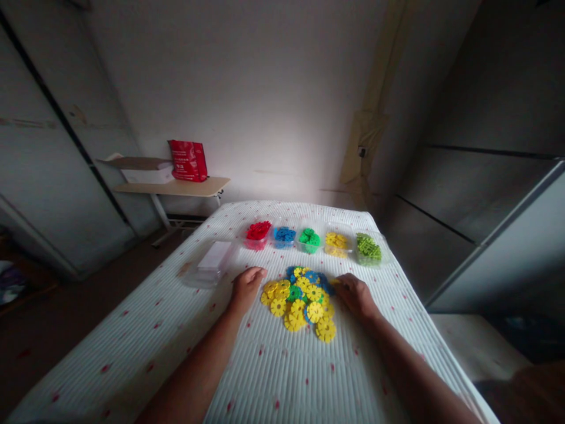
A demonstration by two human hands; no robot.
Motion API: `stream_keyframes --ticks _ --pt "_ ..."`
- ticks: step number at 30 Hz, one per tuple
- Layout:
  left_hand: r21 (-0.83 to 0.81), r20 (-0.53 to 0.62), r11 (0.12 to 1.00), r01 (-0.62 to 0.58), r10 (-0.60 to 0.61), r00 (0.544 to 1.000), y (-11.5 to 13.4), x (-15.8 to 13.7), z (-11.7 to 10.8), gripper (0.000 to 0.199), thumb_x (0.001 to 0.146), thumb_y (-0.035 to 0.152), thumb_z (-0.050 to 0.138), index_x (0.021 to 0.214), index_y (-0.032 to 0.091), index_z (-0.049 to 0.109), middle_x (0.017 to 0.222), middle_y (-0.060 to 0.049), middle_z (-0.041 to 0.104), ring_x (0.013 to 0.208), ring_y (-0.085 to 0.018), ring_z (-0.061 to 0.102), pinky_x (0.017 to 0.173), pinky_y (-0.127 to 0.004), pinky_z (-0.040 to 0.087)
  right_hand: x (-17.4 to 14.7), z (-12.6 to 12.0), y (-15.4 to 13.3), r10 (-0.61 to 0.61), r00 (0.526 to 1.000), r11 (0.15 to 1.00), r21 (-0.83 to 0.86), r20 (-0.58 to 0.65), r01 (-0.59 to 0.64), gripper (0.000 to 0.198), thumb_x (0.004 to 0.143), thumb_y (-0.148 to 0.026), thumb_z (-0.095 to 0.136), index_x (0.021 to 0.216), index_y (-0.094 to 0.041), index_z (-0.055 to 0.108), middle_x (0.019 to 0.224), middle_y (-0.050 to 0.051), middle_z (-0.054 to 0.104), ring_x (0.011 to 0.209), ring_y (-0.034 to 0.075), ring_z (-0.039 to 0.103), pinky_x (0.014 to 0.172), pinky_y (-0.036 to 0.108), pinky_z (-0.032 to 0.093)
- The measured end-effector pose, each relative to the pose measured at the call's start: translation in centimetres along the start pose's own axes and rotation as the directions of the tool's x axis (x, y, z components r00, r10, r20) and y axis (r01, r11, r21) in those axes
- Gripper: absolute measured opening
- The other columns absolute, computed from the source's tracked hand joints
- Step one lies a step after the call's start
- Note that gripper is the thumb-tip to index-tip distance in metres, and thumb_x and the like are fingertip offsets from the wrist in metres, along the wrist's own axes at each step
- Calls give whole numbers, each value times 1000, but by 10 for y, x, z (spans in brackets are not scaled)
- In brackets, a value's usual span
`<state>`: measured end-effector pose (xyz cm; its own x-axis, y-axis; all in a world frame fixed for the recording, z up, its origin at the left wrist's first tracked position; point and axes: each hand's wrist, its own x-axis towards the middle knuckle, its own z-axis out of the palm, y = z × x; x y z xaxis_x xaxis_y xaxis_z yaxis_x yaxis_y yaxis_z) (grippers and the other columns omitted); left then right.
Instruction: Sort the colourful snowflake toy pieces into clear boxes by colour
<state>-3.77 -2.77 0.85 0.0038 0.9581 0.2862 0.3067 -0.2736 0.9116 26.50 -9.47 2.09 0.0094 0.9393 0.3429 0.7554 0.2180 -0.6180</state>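
A loose pile of flower-shaped plastic discs (302,292), mostly yellow with some blue and green, lies on the table in front of me. My right hand (355,292) is at the pile's right edge, its fingers pinched on a yellow disc (336,282) that shows only in part. On the other side, my left hand (247,287) rests just left of the pile with curled fingers, apart from the discs. Whatever may be inside its fingers is hidden. Beyond the pile stand clear tubs of red pieces (258,231), blue pieces (285,236), green pieces (309,238), yellow pieces (336,241) and light green pieces (368,247).
A clear plastic container (205,277) with a white flat object (215,255) stands left of my left hand. The table wears a pale ribbed cloth (286,377) with red specks. Behind it at left, a side table (176,187) bears a box (148,172) and a red bag (189,161).
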Motion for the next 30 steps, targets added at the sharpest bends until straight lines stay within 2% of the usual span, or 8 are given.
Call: stream_keyframes --ticks 3,5,9,13,16,20,25,30 --pt "7 7 1000 -2 2 1000 -2 0 0 31 74 43 54 73 15 65 68 -3 65 70 -18 60 68 -26 46 2 -6 0 87 996 993 85 -28 -84 28 78 -40 49 77 -18 66 76 5 65 71 18 59 65 27 45" --pt "11 12 1000 -2 1 1000 -4 1 1 31 74 43 53 74 15 65 69 -3 65 70 -18 60 67 -26 46 2 -12 -3 138 990 972 189 12 -138 32 77 -45 50 73 -17 64 66 2 61 62 15 55 57 25 42" --pt "20 15 1000 -5 5 1000 -8 1 2 30 75 43 53 73 15 64 67 -2 64 68 -17 59 64 -25 45 -2 -28 -12 108 959 859 460 263 -223 38 72 -53 59 79 -16 63 60 -1 57 53 11 48 52 25 40" --pt "31 7 999 -10 10 1000 -11 1 3 30 75 42 53 74 15 65 66 -1 63 67 -16 58 63 -24 45 -10 -32 -16 -13 847 837 469 532 -282 37 67 -46 67 87 -15 66 61 -2 57 51 9 45 49 22 38" --pt "37 3 999 -13 13 1000 -10 1 3 29 75 42 53 74 15 65 67 -2 64 68 -17 59 65 -25 45 -13 -26 -17 -85 825 895 406 558 -183 30 72 -38 64 92 -17 68 70 0 61 58 11 49 53 22 40" --pt "34 -3 999 -12 12 1000 -10 1 4 29 74 42 54 74 15 65 68 -2 65 69 -18 60 66 -26 46 -12 -19 -23 -129 870 962 271 475 -5 26 75 -31 59 96 -20 69 80 2 63 67 13 53 59 23 43" --pt "24 -17 1000 -5 6 1000 -11 1 5 28 71 42 56 74 16 65 69 -3 67 70 -18 61 66 -26 47 -11 -15 -28 -231 880 967 194 414 163 29 73 -26 63 101 -23 68 94 7 64 84 19 57 75 29 47" --pt "33 -22 999 -5 5 1000 -8 0 5 28 71 42 54 73 16 66 67 -3 67 68 -18 61 65 -26 47 -13 -12 -28 -249 865 968 125 435 216 29 74 -21 59 102 -22 67 100 7 63 89 20 58 79 30 46"
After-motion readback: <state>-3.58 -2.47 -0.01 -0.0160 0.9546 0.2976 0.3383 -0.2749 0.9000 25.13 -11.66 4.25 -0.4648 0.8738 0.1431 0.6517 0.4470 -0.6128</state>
